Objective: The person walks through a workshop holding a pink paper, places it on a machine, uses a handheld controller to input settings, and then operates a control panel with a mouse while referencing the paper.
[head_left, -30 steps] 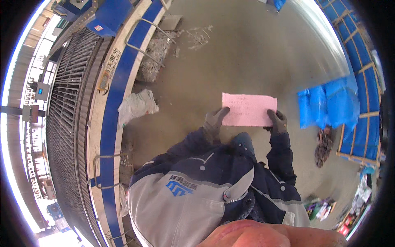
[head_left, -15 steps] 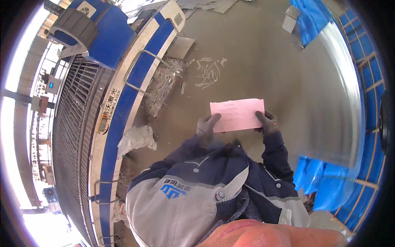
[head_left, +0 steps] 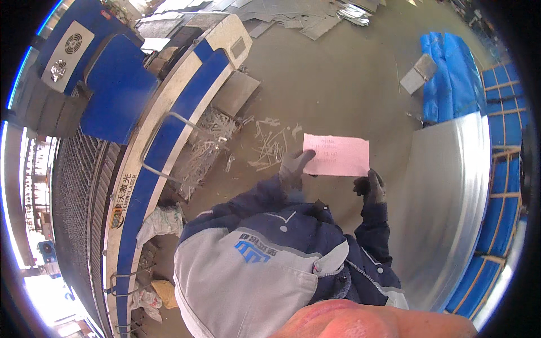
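Observation:
A pink sheet of paper (head_left: 336, 155) with several lines of writing is held up in front of my chest. My left hand (head_left: 293, 169), in a grey glove, grips its left edge with the thumb on the front face. At the lower right corner of the paper is my right hand (head_left: 372, 187), gloved in grey and black. Its thumb and fingers are apart, and they no longer lie over the sheet. Whether a fingertip still touches the corner is hard to see.
On the left runs a long blue and white machine (head_left: 186, 93) with metal handles. Thin metal scraps (head_left: 270, 147) lie on the floor beside it. Stacked sheet metal (head_left: 439, 208) stands at right, near blue wrapping (head_left: 451, 79) and a grey block (head_left: 418, 74). Flat metal pieces (head_left: 293, 17) lie ahead.
My right hand has slipped off the paper's right edge to below its corner. My left hand keeps its grip. The whole view has shifted, showing more floor ahead.

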`<state>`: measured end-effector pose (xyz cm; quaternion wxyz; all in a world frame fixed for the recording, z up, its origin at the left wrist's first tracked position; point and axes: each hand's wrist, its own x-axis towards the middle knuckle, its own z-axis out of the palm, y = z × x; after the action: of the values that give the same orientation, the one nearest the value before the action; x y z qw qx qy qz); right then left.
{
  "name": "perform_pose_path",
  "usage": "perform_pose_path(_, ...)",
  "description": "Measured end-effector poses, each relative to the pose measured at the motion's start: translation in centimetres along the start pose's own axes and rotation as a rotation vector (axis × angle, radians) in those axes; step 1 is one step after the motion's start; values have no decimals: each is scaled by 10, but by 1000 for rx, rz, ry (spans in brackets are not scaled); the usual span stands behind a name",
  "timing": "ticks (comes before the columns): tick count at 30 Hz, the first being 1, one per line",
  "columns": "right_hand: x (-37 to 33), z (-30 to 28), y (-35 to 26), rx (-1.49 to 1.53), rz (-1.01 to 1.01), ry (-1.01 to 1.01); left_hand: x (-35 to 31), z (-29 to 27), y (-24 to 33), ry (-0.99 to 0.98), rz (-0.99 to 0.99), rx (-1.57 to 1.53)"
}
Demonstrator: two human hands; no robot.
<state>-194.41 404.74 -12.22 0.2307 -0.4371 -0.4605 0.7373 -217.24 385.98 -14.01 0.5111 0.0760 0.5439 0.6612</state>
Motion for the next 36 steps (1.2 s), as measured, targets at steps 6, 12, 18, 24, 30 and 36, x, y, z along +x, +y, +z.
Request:
perform_pose_path(6, 209, 36, -71, 18, -24, 51, 190, 2, 134, 144, 357, 129)
perform_pose_path(12, 469, 59, -107, 41, 43, -195, 374, -17, 218, 319, 206, 178)
perform_pose_path(18, 706, 174, -247, -55, 71, -305, 530, -29, 362, 579, 400, 151)
perform_pose_path(24, 900, 341, -340, -257, -10, -522, 669, -116, 462, 747, 473, -141)
perform_pose_path(30, 1076, 477, -324, -378, 203, -617, 831, -209, 555, 760, 485, -160)
perform_pose_path(36, 1214, 649, -361, -425, 284, -700, 948, -322, 723, 917, 318, 12)
